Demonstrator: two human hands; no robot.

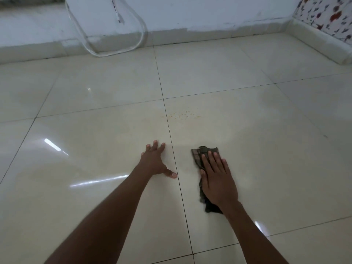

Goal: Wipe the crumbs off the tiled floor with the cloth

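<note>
Crumbs (181, 114) are scattered on the tiled floor (266, 149), well beyond the fingertips of both hands. The dark cloth (202, 153) is pressed flat under the straight fingers (214, 159) of the right hand (218, 180); the left hand (155, 161) is spread, released, on the floor. Soft and limp, the cloth is judged likely to bunch, so it is best held down by a broad palm.

Clear hose (141, 31) against white wall (190, 12)
</note>
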